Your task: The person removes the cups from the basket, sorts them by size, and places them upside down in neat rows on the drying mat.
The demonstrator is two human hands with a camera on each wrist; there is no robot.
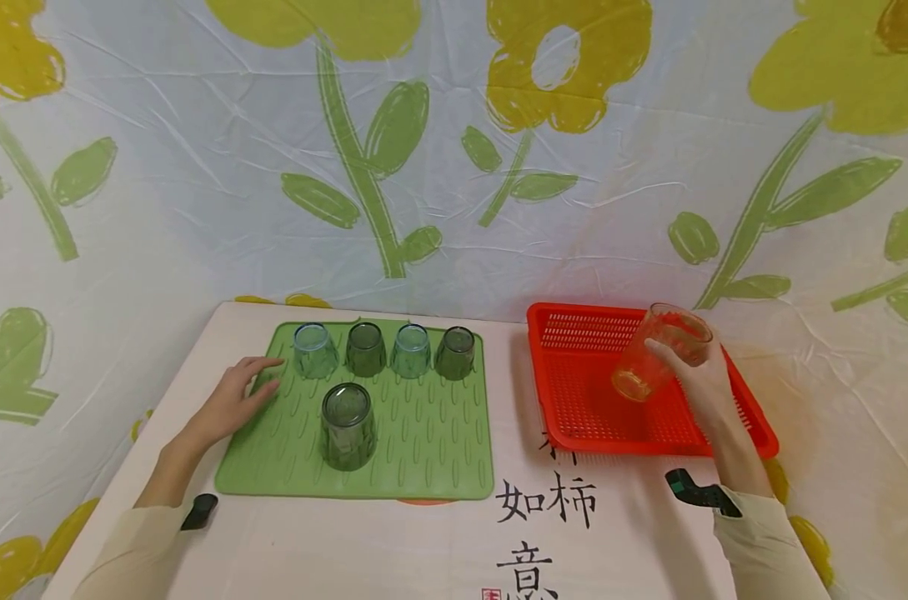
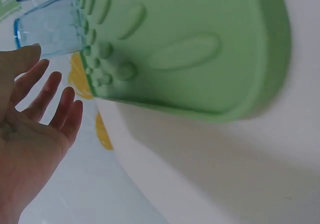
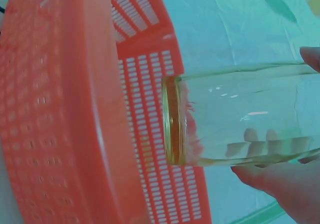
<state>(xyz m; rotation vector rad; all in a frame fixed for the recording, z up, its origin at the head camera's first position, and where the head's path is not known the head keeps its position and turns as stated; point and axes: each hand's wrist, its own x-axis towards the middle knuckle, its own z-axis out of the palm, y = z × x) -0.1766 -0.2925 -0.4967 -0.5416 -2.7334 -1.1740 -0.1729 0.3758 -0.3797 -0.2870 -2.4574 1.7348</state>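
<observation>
Over the red basket, my right hand grips a clear yellow-tinted drinking glass round its side. The glass is tilted, its thick base pointing down and left; in the right wrist view fingers show through its wall. My left hand is at the left edge of the green drying mat, fingers loosely spread and holding nothing. Closest to it stands a blue glass at the end of a row. In the left wrist view the thumb tip overlaps that blue glass.
Along the mat's back edge stand a dark grey glass, a light blue glass and another grey glass. A larger grey glass stands in front of them. Behind the table hangs a flower-patterned cloth.
</observation>
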